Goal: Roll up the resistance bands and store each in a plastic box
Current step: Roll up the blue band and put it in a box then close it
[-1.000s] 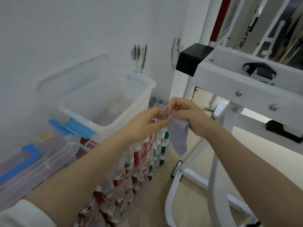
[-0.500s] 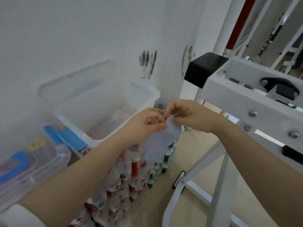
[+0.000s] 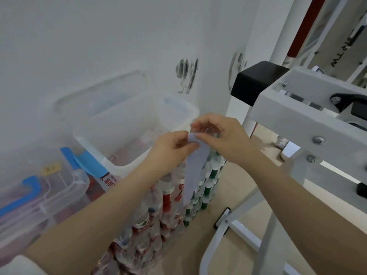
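Both hands meet at the top end of a pale lilac resistance band (image 3: 193, 167). The left hand (image 3: 170, 149) has its fingers curled closed, pinching the band's upper edge between thumb and forefinger. The right hand (image 3: 220, 135) pinches the same upper edge from the other side with thumb and forefinger; its remaining fingers are bent and lifted clear of the band. The two hands touch or nearly touch at the pinch point. Below the grip the band hangs flat and unrolled, tapering downward in front of stacked packs of bottled water (image 3: 168, 211) with red and green labels.

Just left of the hands stands an open clear plastic box (image 3: 111, 133), its near rim fitted with a blue latch (image 3: 87, 161); its contents cannot be made out. A second clear box (image 3: 45, 197), closed with a blue-handled lid, sits lower at far left. Both boxes stand against a white wall (image 3: 99, 36). To the right is a white metal frame (image 3: 309, 124) with a black end cap (image 3: 256, 80).
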`<move>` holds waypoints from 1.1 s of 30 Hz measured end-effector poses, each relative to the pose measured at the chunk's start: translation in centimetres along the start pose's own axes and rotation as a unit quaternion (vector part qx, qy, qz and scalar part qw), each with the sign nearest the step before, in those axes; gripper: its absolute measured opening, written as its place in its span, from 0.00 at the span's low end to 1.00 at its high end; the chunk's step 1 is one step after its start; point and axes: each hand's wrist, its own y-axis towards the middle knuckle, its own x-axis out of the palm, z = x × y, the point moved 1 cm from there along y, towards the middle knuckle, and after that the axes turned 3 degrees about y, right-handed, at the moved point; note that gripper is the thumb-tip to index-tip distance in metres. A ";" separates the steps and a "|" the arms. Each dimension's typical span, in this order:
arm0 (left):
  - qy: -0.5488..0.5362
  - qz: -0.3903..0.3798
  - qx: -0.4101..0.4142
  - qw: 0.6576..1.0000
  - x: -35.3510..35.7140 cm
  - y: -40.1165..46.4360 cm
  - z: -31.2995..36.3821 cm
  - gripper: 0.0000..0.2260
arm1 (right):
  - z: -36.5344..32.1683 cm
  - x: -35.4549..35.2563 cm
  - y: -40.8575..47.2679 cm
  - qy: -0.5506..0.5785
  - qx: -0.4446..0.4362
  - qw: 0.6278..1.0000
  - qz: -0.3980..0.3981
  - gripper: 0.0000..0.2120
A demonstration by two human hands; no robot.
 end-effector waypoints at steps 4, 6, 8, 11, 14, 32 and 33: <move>-0.019 0.053 -0.008 0.998 -0.8 -1.0 0.2 0.07 | 0.9 1.8 -1.1 0.154 0.101 0.980 0.071 0.10; -0.029 0.065 -0.016 0.997 -1.1 -1.6 0.1 0.07 | 1.3 2.8 -1.5 0.186 0.129 0.968 0.106 0.07; -0.027 0.081 -0.020 0.996 -1.4 -2.2 0.0 0.07 | 0.9 3.3 -1.6 0.216 0.133 0.956 0.150 0.06; -0.059 0.091 -0.026 0.994 -1.9 -2.8 0.0 0.09 | 0.1 3.4 -1.4 0.209 0.104 0.961 0.145 0.08; -0.110 0.073 -0.052 0.990 -2.1 -3.2 0.1 0.07 | -0.5 3.0 -1.5 0.169 0.071 0.977 0.108 0.08; -0.197 -0.016 -0.157 0.968 -1.9 -3.8 1.5 0.05 | 0.6 1.5 -3.2 -0.031 -0.162 0.984 0.070 0.07; -0.188 -0.009 -0.148 0.971 -1.8 -3.8 1.6 0.05 | 0.6 1.5 -3.3 0.006 -0.130 0.989 0.070 0.06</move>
